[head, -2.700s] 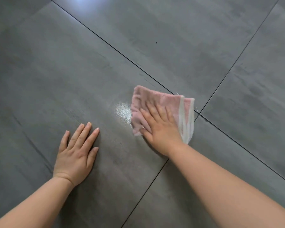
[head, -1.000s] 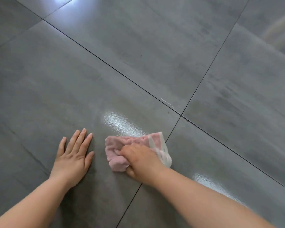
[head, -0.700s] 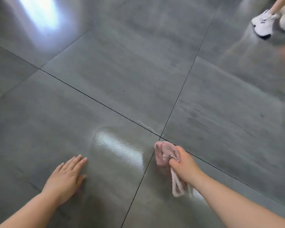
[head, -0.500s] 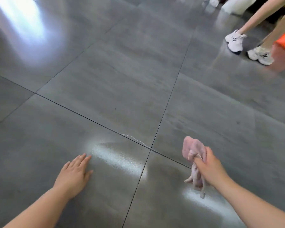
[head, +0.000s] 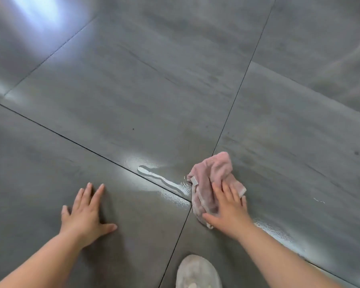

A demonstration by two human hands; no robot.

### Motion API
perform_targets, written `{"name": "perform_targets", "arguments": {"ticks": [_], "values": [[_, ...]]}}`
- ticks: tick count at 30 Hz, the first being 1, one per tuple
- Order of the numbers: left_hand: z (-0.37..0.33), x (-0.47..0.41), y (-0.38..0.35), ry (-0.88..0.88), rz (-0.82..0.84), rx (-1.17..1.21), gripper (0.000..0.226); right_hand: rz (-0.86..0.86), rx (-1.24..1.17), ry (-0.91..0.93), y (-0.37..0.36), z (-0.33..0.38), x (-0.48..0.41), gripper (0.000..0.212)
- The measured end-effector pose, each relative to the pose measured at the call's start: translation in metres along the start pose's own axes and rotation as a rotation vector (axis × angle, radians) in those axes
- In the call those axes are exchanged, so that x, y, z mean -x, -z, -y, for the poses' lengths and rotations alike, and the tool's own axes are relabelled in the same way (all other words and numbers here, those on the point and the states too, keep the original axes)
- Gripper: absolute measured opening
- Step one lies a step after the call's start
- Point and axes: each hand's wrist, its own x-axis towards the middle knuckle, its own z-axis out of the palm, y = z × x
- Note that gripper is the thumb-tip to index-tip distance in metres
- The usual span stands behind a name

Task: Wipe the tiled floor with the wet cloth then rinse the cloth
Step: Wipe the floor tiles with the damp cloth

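At the near edge, the toe of a pale grey-white shoe (head: 197,272) pokes in, just right of a thin dark line between tiles. A bit farther, the left hand (head: 85,217) lies flat and open on the shiny grey tiled floor (head: 133,84), fingers spread, holding nothing. To its right, across the dark line, the right hand (head: 227,208) presses down flat on the crumpled pink wet cloth (head: 211,179). Its fingers are spread out on top of the cloth and not curled around it. The cloth sits right by the corner where four tiles meet, with most of it on the far-right tile. Its far end sticks out past the fingers. Just left of the cloth, a bright wet streak (head: 160,180) runs along the line between tiles, and a wet shine (head: 279,235) lies beside the right arm. Beyond the hands, the big tiles stretch far, left and right. A bright patch of light (head: 35,11) glows at the far left.
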Motion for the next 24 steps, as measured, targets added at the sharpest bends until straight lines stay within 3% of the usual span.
{"name": "perform_targets", "arguments": {"ticks": [3,6,8,11,14,16,21,24], "values": [[-0.004,-0.012,-0.002,0.08,-0.005,0.008,0.117,-0.047,0.034,0.017,-0.021,-0.01,-0.022,0.112],[-0.003,-0.017,-0.006,0.097,0.006,-0.002,0.12,-0.151,-0.106,0.085,-0.023,0.001,-0.032,0.095],[-0.001,-0.019,-0.007,0.101,0.025,0.008,0.12,-0.17,-0.047,0.133,-0.024,0.018,-0.051,0.091],[0.004,-0.022,-0.009,0.089,0.032,0.068,0.114,-0.28,0.099,0.381,-0.01,0.08,-0.083,0.081],[0.008,-0.025,-0.013,0.069,-0.002,0.145,0.09,0.019,0.24,0.619,-0.014,0.151,-0.094,0.071],[0.011,-0.025,-0.014,0.065,0.003,0.149,0.085,-0.108,0.269,0.774,-0.035,0.167,-0.09,0.066],[0.017,-0.023,-0.013,0.042,-0.042,0.173,0.094,-0.199,0.366,0.704,-0.057,0.044,-0.051,0.095],[0.02,-0.025,-0.018,-0.011,-0.118,0.182,0.099,-0.169,0.321,0.527,-0.027,-0.033,-0.039,0.096]]}}
